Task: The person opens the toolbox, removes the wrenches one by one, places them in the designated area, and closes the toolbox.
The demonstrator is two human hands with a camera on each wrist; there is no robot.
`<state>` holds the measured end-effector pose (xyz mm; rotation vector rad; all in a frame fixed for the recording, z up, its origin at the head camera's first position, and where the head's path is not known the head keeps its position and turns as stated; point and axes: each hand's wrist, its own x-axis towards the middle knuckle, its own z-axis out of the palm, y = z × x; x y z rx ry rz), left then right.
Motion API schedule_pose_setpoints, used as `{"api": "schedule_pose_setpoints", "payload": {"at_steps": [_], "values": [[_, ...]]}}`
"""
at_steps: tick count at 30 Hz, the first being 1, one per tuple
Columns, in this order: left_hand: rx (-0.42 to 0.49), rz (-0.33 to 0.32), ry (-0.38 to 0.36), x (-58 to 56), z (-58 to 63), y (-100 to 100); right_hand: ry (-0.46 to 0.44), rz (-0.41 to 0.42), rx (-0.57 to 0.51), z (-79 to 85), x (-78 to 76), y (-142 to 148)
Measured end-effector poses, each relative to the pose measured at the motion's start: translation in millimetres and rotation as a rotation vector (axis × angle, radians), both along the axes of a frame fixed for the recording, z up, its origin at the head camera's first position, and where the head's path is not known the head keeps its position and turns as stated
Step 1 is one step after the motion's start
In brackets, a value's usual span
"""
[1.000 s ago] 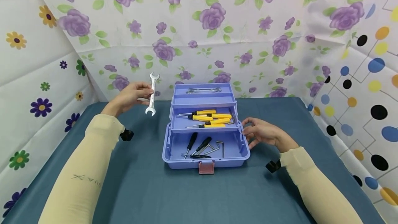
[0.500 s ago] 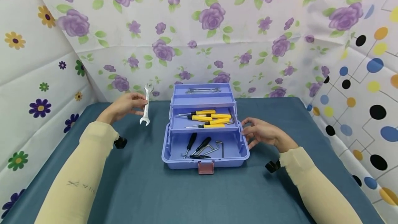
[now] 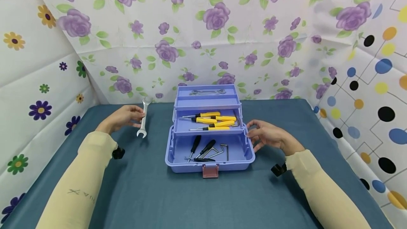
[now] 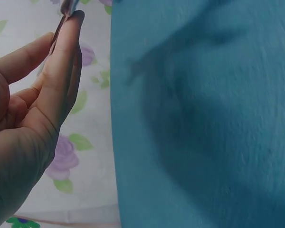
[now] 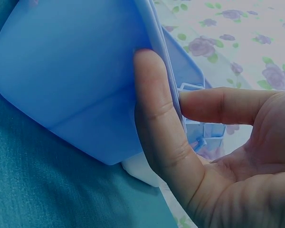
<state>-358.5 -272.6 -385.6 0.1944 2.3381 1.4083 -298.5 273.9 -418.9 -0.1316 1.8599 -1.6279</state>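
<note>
My left hand (image 3: pixel 122 117) pinches a silver double open-ended wrench (image 3: pixel 144 120) by its middle, to the left of the blue toolbox (image 3: pixel 187 168). The wrench stands nearly upright, low over the cloth at the back. In the left wrist view only a bit of the wrench (image 4: pixel 69 6) shows above the fingertips. My right hand (image 3: pixel 268 135) holds the toolbox's right rim, thumb on one side and fingers on the other, as the right wrist view shows. The toolbox is open, its trays raised in steps behind the bottom compartment.
Thin wrenches (image 3: pixel 208 92) lie in the top tray. Several yellow-handled screwdrivers (image 3: pixel 206 120) and a hex key fill the middle one. Black-handled screwdrivers (image 3: pixel 196 144) and hex keys (image 3: pixel 227 151) lie in the bottom. A teal cloth (image 3: pixel 152 200) covers the table; patterned sheets surround it.
My left hand has moved left and down with the wrench, away from the toolbox and closer to the cloth. My right hand stays at the toolbox rim.
</note>
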Motion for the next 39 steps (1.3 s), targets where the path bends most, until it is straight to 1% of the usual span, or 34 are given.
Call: {"api": "schedule_pose_setpoints", "payload": {"at_steps": [7,13,20,28,34,39], "values": [[-0.049,0.016,-0.023,1.4,-8.0,-14,0.0,-0.002,0.004,-0.3,-0.5,0],[-0.11,0.015,-0.014,1.0,-14.0,-37,0.002,-0.004,0.004,-0.5,-1.0,-1],[-0.138,0.053,-0.011,2.8,-18.2,-62,-0.001,-0.007,-0.002,-0.1,-0.7,-3],[-0.149,0.069,-0.015,5.2,-18.6,-73,0.004,-0.01,0.0,-0.5,-0.8,-1],[-0.168,0.087,-0.01,9.0,-19.6,-79,0.002,-0.01,0.0,-0.1,-0.8,-1],[-0.186,0.099,-0.035,11.2,-20.6,-83,-0.002,-0.014,-0.003,0.0,0.1,-2]]}}
